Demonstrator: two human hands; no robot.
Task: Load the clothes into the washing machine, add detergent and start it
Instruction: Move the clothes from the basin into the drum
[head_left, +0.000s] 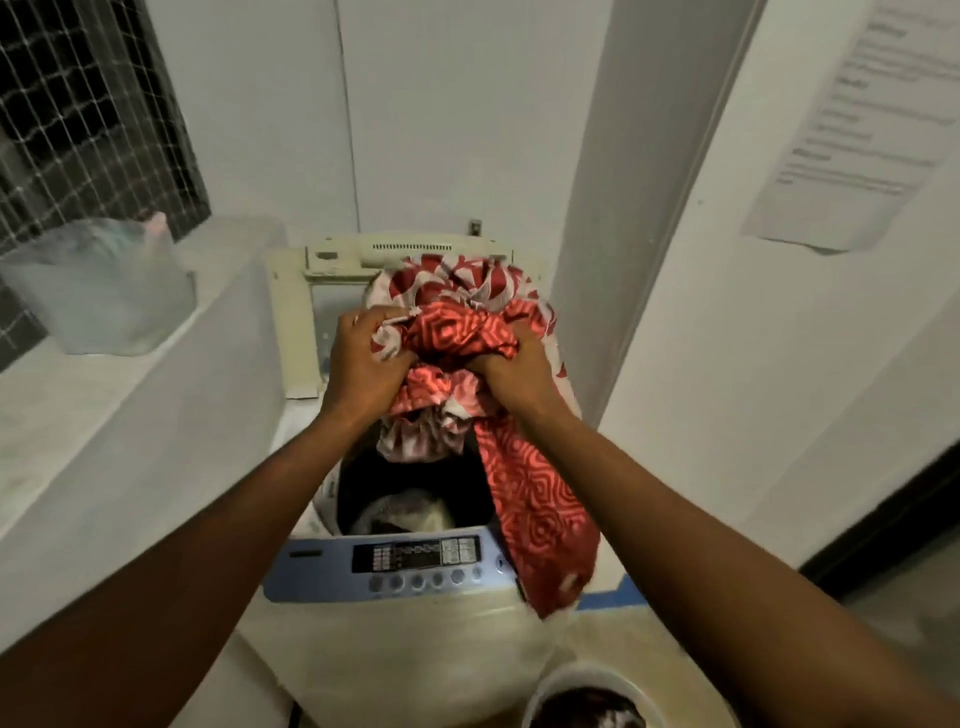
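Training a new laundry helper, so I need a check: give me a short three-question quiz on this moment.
1. True or false: the red patterned cloth lies wholly inside the drum of the washing machine.
2. How many hands grip the cloth? A none, B one, C two.
3. Fill in: the machine's lid stands ___.
Key: 1 false, it is held above the drum. 2 C, left hand and right hand. 3 open.

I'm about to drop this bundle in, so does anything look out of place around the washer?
Yes. A long tail of the red patterned cloth hangs from the bundle that the left hand and right hand grip, trailing outside the drum opening, over the right end of the control panel. It may miss the drum.
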